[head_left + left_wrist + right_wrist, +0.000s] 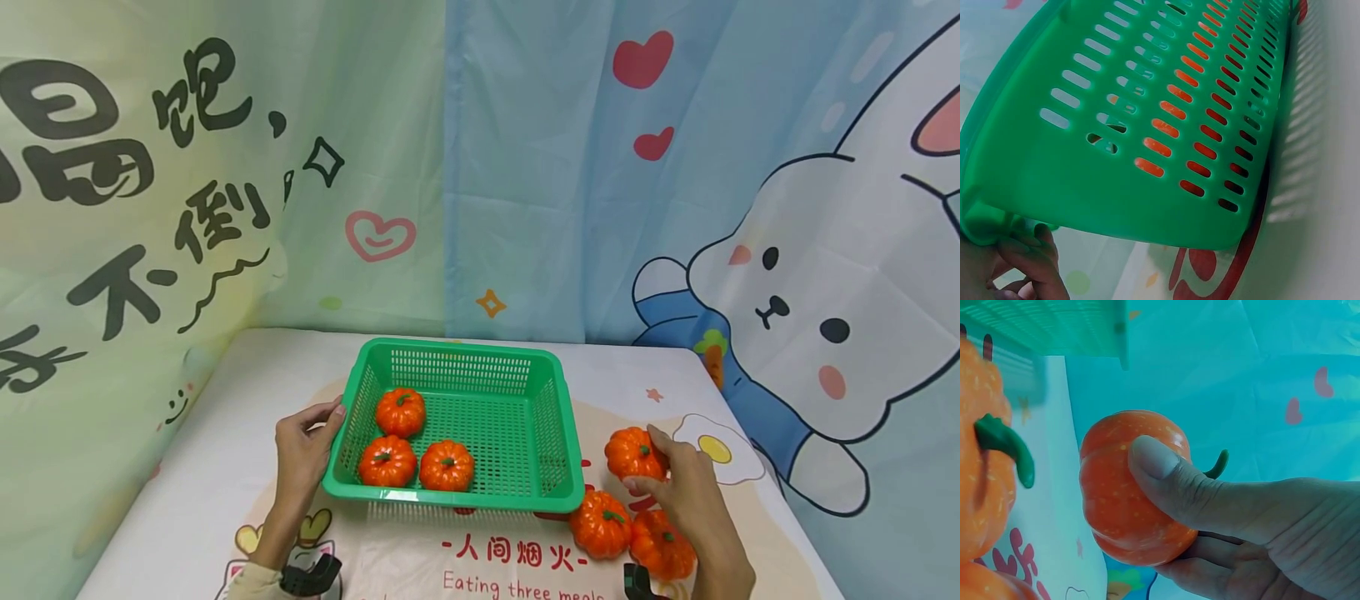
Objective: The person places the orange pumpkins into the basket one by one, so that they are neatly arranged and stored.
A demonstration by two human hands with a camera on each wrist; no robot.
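A green plastic basket (480, 502) with slotted walls stands mid-table, three small orange pumpkins inside: one at the back (401, 412), one front left (387, 462), one to its right (447, 466). At the basket's left rim my left hand (306, 450) pinches the edge between thumb and fingers; the left wrist view shows its fingertips under the rim. My right hand (686, 483) grips another pumpkin (633, 454), thumb across its side in the right wrist view, right of the basket. Two more pumpkins, one by the basket corner (602, 525) and one (663, 546) partly behind my right wrist, rest on the table.
The printed tablecloth (300, 358) shows red lettering and a fried-egg picture. Behind the table hangs a curtain (517, 167) with hearts and a large rabbit. Dark bands (311, 575) circle the wrists.
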